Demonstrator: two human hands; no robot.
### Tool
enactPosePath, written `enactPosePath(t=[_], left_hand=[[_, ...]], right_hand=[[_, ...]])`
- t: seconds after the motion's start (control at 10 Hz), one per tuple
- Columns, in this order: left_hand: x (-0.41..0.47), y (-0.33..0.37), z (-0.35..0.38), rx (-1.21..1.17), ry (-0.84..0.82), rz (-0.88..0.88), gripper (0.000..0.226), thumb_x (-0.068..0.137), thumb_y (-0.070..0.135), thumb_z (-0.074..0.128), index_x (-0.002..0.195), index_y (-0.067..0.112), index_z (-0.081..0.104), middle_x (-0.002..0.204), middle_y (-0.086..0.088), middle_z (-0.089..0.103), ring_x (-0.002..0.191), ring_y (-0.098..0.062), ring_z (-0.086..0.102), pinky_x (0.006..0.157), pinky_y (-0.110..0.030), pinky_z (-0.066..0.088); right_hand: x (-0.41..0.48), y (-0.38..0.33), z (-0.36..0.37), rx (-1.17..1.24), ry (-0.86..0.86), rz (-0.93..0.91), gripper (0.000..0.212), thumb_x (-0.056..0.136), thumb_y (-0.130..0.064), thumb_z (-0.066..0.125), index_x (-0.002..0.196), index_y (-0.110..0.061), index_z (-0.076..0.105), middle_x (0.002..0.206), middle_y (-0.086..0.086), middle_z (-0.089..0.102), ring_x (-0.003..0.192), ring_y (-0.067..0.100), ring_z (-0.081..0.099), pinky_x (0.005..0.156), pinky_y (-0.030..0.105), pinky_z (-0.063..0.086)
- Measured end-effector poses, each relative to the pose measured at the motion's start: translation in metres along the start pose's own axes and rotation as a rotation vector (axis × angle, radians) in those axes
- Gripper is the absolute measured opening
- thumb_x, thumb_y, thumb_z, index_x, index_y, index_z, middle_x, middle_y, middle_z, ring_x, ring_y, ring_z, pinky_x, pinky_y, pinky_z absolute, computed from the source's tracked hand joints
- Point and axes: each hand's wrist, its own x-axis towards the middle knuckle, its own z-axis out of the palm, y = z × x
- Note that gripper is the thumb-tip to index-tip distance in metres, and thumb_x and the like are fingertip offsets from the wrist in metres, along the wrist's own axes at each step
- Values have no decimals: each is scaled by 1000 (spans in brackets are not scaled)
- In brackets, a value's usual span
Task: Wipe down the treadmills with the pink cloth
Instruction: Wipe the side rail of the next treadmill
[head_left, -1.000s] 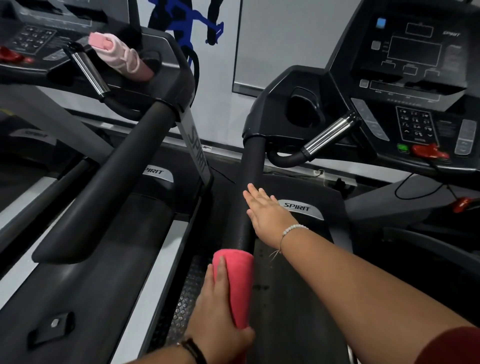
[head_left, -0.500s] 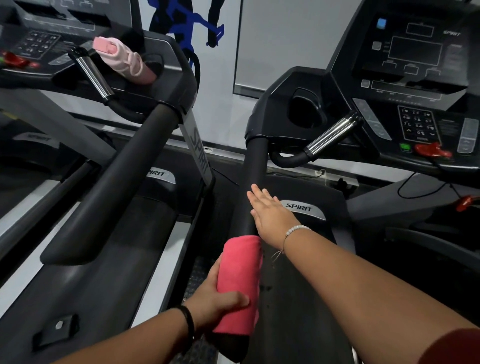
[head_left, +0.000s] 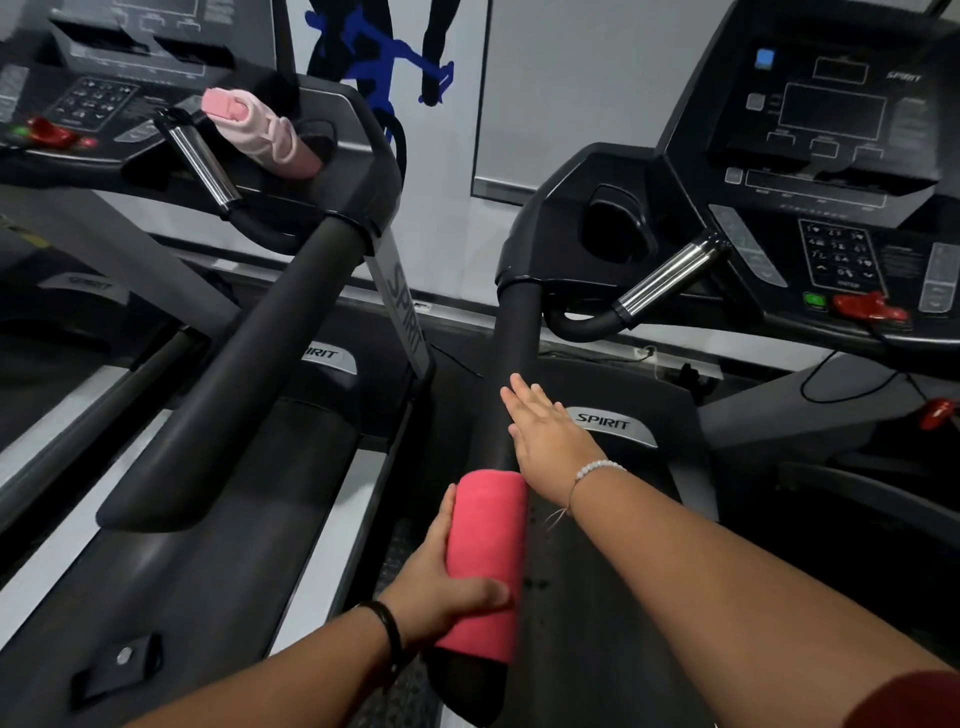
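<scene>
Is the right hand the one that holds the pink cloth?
No, the left hand grips the pink cloth wrapped round the handrail, while the right hand lies flat farther up.

Pink cloth (head_left: 485, 561) wrapped round black handrail (head_left: 511, 364) of right treadmill (head_left: 613, 426), near rail's end.

Black wristband (head_left: 390, 631) at left hand (head_left: 441, 587), white bead bracelet (head_left: 597, 467), dark red sleeve (head_left: 914, 699)
</scene>
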Motion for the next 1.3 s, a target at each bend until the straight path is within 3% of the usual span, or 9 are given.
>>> enactPosePath(t=[0.1,0.2,0.3,0.4,0.7,1.0,1.1,1.2,1.3], left_hand=[[2,-7,-1,-259,-41,-34,121,36,25,85,142,22,28,118,-16,61,98,-28,66,75,-35,54],[-8,-4,10,-153,82,-69,110,34,33,82,135,23,39,107,-7,66,88,-21,69,71,-32,55],[-19,2,25,252,253,-110,110,42,40,76,138,38,23,109,8,59,91,-12,63,81,-29,52],[-21,8,28,310,236,-135,111,45,36,76,138,43,14,105,12,56,89,-8,61,81,-27,52],[-8,0,0,-108,-14,-165,94,33,21,79,121,5,50,100,-16,69,84,-25,68,68,-33,54],[1,0,7,1,82,-243,95,29,37,88,114,12,53,100,-11,68,86,-24,69,73,-36,57],[-1,4,18,267,260,-274,93,33,52,82,113,22,44,101,1,61,87,-17,64,79,-35,56],[-2,8,29,536,337,-111,110,37,55,68,134,29,25,118,4,51,100,-16,58,84,-34,52],[2,10,26,484,299,-34,120,39,49,68,144,31,13,123,6,51,103,-9,57,87,-27,50]], right_hand=[[1,2,-1,-11,-15,-9,50,101,-18,25,149,-16,11,158,-1,-1,145,18,3,118,39,9],[0,3,-1,-4,-15,-15,50,101,-19,25,149,-16,12,158,-1,-1,145,18,2,118,39,9],[1,4,-1,2,-13,-17,50,101,-19,25,149,-16,12,158,-1,-1,145,18,2,118,39,8],[1,3,-1,11,-12,-12,50,101,-19,25,149,-16,12,158,-1,-2,145,17,1,118,37,6],[1,5,1,30,1,-19,50,101,-20,24,149,-17,12,158,-3,-1,145,16,1,118,36,6],[0,6,-1,35,-8,-25,50,101,-20,25,149,-18,11,158,-4,-3,145,16,0,118,36,5],[1,6,-2,28,-10,-28,50,101,-20,25,149,-18,11,158,-4,-3,145,16,0,118,36,5],[0,5,-2,20,-16,-27,50,101,-20,25,149,-17,11,158,-3,-3,145,16,0,118,36,5],[1,4,-2,22,-12,-25,50,101,-20,26,149,-17,11,158,-3,-2,145,17,1,118,36,5]])
